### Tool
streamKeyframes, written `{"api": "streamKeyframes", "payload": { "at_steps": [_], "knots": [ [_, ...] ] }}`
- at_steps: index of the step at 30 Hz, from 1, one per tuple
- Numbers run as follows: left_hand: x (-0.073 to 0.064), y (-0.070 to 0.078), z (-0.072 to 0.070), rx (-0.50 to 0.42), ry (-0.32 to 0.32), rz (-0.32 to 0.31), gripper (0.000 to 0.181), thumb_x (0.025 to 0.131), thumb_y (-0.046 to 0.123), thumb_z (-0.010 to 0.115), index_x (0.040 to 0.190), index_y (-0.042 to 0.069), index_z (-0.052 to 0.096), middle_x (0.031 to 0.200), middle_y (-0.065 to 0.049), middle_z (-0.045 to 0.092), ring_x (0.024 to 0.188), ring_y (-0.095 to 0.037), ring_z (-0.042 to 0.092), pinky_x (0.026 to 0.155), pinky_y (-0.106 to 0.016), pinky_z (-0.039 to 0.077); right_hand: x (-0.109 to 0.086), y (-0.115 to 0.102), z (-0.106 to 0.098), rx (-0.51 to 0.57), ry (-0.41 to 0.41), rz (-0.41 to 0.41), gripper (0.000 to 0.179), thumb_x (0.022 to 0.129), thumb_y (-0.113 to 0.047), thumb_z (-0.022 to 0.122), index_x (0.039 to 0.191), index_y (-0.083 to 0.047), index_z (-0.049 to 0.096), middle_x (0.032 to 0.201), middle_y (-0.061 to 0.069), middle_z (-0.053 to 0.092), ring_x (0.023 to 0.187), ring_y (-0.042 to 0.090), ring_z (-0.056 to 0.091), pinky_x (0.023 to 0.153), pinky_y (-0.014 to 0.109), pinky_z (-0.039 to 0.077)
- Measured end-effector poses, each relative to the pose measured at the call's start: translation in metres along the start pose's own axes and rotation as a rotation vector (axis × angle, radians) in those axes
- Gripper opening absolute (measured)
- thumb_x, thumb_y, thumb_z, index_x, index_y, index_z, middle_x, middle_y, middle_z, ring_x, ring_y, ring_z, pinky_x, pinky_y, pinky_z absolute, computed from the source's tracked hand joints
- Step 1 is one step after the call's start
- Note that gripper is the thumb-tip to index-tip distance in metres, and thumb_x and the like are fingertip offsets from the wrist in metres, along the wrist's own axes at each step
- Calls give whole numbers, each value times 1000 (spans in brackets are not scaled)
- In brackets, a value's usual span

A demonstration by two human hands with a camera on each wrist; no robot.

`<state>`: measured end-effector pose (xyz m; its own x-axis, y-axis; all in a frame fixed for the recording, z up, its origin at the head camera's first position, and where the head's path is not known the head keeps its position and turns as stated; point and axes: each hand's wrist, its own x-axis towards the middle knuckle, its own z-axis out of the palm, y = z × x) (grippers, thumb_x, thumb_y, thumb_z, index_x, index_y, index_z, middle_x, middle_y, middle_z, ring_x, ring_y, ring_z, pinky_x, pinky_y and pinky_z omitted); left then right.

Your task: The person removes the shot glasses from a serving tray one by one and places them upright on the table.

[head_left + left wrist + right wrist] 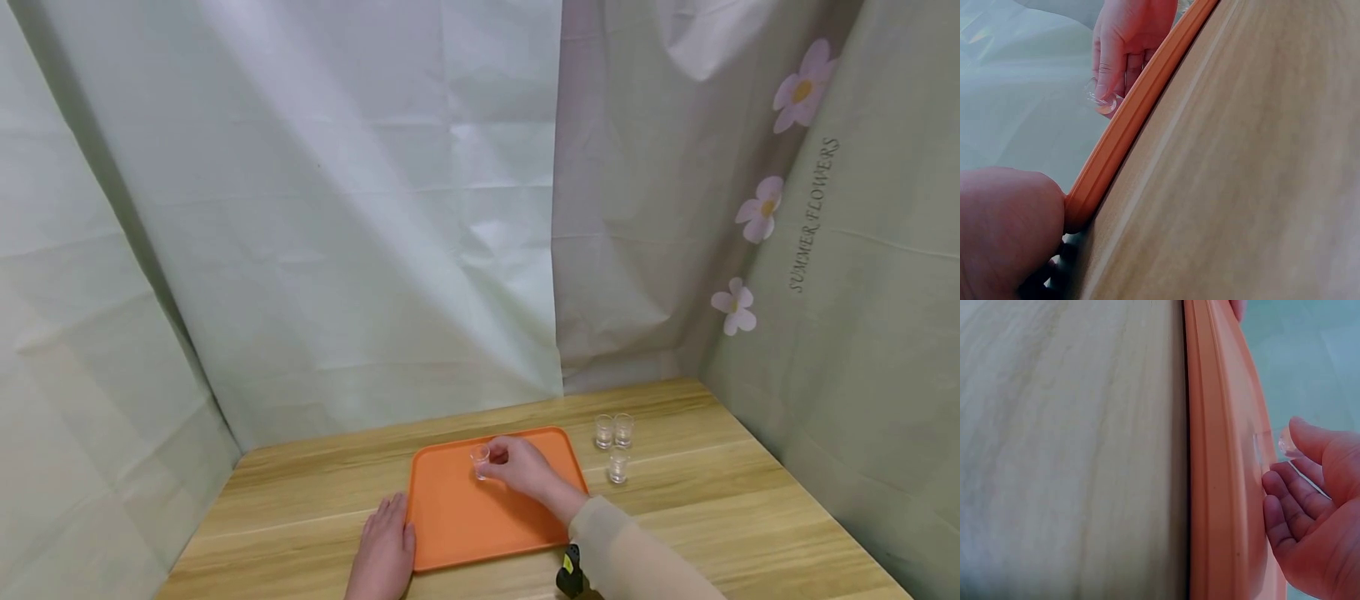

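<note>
In the head view, an orange tray lies on the wooden table. Over its back part my right hand pinches a small clear shot glass between thumb and fingers. The right wrist view shows the thumb and fingertips of my right hand at the glass, above the tray's rim. My left hand rests flat with straight fingers along the tray's left edge. In the left wrist view, part of my left hand touches the tray's rim.
Three more clear shot glasses stand close together right of the tray: a left one, a right one and a front one. Pale curtains hang behind the table and at both sides.
</note>
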<state>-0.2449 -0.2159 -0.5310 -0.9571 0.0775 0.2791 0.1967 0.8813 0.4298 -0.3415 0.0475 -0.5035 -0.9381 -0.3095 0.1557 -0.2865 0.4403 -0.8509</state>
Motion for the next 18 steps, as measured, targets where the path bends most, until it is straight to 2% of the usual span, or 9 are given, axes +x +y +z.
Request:
{"api": "streamKeyframes", "payload": {
  "at_steps": [7,11,14,18],
  "knots": [
    [-1,-4,6,13,55,34,46,102,1,67,143,-17,60,146,-38,61,140,-59,54,118,-73,40,-3,-3,0,-4,2,18,19,102,-26,83,114,-12,77,105,-3,71,94,16,65,69,31,58],
    [-1,-2,4,4,21,19,48,104,2,65,147,-17,58,150,-37,59,145,-58,50,121,-73,37,-5,-3,-1,-21,11,20,22,102,-27,83,117,-11,78,107,-3,72,97,16,66,74,32,59],
    [0,-3,5,7,27,26,48,104,3,66,147,-17,57,150,-37,59,145,-58,50,121,-73,37,-7,-5,-3,-44,17,10,23,102,-27,83,117,-11,78,106,-4,72,99,16,68,81,35,59],
    [0,-10,13,-3,99,53,45,102,2,66,143,-15,61,145,-36,63,139,-59,54,116,-73,41,-11,-7,-7,-60,20,-9,23,101,-27,84,116,-11,78,104,-5,73,101,17,71,88,39,60]
  ]
}}
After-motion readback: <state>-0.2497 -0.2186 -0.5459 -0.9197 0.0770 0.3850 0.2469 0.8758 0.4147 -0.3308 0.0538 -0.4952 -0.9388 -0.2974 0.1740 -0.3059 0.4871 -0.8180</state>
